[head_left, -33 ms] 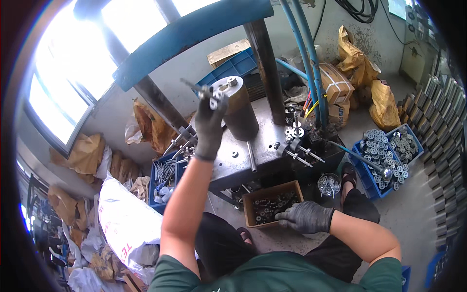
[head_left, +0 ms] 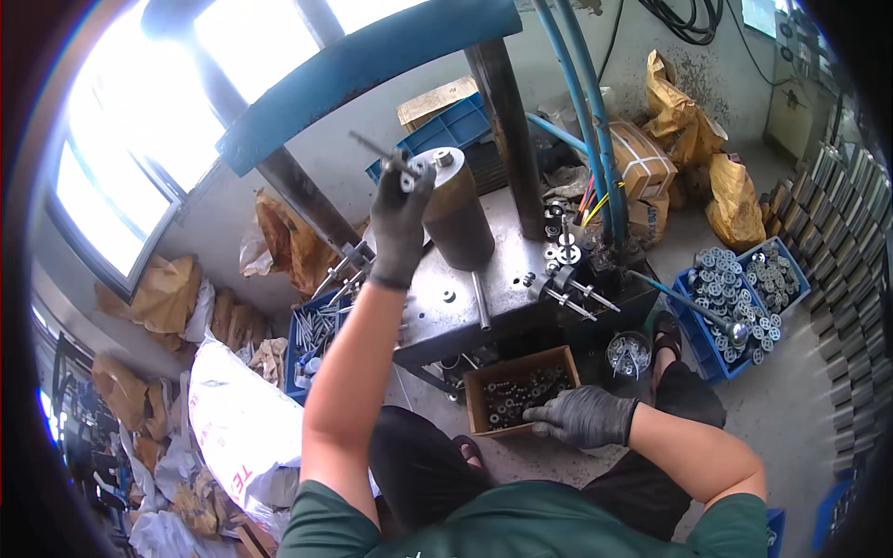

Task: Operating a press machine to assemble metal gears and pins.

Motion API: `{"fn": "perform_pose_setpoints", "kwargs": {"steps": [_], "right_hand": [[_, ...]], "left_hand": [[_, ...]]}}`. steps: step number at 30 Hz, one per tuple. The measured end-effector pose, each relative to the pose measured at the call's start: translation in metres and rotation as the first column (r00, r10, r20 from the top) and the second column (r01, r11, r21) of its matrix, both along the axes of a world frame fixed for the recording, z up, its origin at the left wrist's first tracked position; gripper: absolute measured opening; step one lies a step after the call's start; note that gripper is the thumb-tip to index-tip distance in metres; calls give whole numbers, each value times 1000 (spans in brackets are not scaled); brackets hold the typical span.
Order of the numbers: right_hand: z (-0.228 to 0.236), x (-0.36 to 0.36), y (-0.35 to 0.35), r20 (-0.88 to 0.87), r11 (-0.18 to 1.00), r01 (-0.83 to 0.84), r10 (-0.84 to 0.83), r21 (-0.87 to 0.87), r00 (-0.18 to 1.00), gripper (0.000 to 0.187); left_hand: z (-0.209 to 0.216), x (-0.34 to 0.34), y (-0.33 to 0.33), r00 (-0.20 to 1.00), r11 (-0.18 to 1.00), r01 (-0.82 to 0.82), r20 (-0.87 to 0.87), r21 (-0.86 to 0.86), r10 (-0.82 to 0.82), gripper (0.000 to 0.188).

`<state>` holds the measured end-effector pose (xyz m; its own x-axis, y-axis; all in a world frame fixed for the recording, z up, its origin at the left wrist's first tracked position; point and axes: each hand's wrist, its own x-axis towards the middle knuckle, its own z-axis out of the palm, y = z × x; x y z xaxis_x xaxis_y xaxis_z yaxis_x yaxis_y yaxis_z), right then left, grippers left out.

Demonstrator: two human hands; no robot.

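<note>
Matt cardboard box [head_left: 521, 395]; shiny metal rod [head_left: 377, 149].

Small metal part w/ rod [head_left: 398, 166] in left hand [head_left: 400, 223]: grip hides most, shape unclear. Right hand [head_left: 581, 416] fingertips over cardboard box [head_left: 484, 383] rim; parts inside too small to ID. Blue crate [head_left: 721, 349] contents likewise. Pic rim black, edges cut.

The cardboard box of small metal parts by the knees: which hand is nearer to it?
Right. The right hand rests at the cardboard box, touching its near right corner. The left hand is raised far above it, holding a metal rod part.
</note>
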<state>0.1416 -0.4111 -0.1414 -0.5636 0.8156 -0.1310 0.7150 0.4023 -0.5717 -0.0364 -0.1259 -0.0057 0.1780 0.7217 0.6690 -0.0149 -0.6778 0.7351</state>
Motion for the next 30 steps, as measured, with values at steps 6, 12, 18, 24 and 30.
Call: {"fn": "perform_pose_setpoints", "kwargs": {"steps": [6, 12, 18, 24, 30], "right_hand": [[-14, -1, 2, 182, 994, -105, 100, 18, 978, 47], [-17, 2, -4, 265, 976, -214, 195, 43, 944, 50], [-31, 1, -4, 232, 968, -228, 200, 105, 952, 39], [-31, 10, -7, 163, 972, -204, 183, 120, 969, 32], [53, 41, -13, -37, 927, -35, 52, 374, 998, 23]], "left_hand": [[11, 34, 116, 997, 992, 49, 59, -119, -42, 48], [7, 37, 121, 996, 984, 55, 74, -170, -43, 50], [9, 34, 123, 997, 974, 74, 24, -216, -70, 53], [6, 36, 122, 993, 962, 118, 16, -246, -118, 56], [-2, 40, 144, 993, 958, 108, 75, -264, -91, 60]]}}
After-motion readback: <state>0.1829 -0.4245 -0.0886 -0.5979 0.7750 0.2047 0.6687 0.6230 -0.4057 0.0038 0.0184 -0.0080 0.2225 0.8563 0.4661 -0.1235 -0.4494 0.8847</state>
